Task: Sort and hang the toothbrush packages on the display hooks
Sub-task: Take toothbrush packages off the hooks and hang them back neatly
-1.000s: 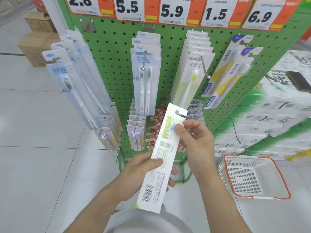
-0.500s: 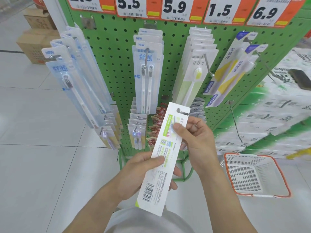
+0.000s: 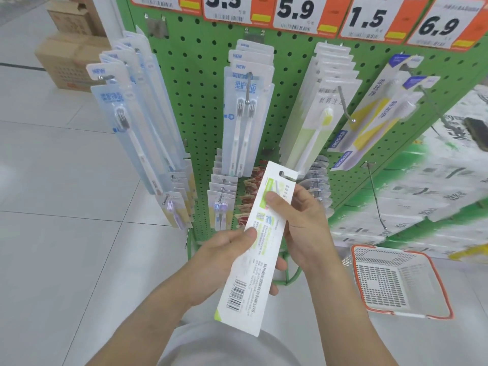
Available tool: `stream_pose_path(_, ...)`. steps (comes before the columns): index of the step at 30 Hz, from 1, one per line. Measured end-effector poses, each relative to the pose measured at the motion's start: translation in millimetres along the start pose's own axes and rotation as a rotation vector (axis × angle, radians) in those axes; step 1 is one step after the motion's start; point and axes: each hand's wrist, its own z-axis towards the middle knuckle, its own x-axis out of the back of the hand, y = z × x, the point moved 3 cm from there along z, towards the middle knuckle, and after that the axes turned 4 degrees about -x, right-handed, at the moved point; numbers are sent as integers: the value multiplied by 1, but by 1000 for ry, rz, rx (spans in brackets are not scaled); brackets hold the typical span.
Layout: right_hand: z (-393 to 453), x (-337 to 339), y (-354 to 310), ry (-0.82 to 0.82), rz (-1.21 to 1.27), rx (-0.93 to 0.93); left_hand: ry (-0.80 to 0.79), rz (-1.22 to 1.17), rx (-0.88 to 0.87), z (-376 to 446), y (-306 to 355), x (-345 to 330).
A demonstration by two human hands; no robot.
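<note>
— Green pegboard display rack (image 3: pixel 200 107) stands on the pale tiled floor (image 3: pixel 66 194), with orange and white price cards (image 3: pixel 295 11) along its top. What is the person holding?

— One long white toothbrush package (image 3: pixel 253 249), back side up, with a barcode near the lower end. It is tilted, in front of the rack, not on any hook.

— And both hands?

— The left hand (image 3: pixel 224 260) grips the middle of the package, thumb on top. The right hand (image 3: pixel 303 223) pinches the upper part, just below the hanging hole.

— What hangs behind?

— Blue and clear toothbrush packs (image 3: pixel 248 120) on a metal hook, pale green ones (image 3: pixel 317 122) beside them. A white plastic basket with orange rim (image 3: pixel 412 252) sits on the floor at right.
</note>
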Motion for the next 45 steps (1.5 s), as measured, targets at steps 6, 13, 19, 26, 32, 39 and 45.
stream_pose_path(6, 1, 2, -5, 29, 69, 6, -69, 488, 37, -3, -2, 10)
stream_pose_path(13, 1, 9, -2, 72, -8, -5, -92, 519, 60, -2, -11, 14)
stream_pose_path(19, -3, 0, 0, 11, -120, 126, -8, 531, 75, 4, -18, 24)
stream_pose_path(26, -8, -6, -7, -74, -156, 162, -28, 551, 75, 6, -21, 31)
stream_pose_path(32, -6, -6, -10, -221, -239, 226, -39, 526, 51, 7, -15, 34)
stream_pose_path(39, -1, 7, -9, -9, -5, 164, -65, 603, 7, 8, -2, 43)
stream_pose_path(45, -8, 21, -7, 52, 86, 185, 34, 968, -44, 13, -2, 39)
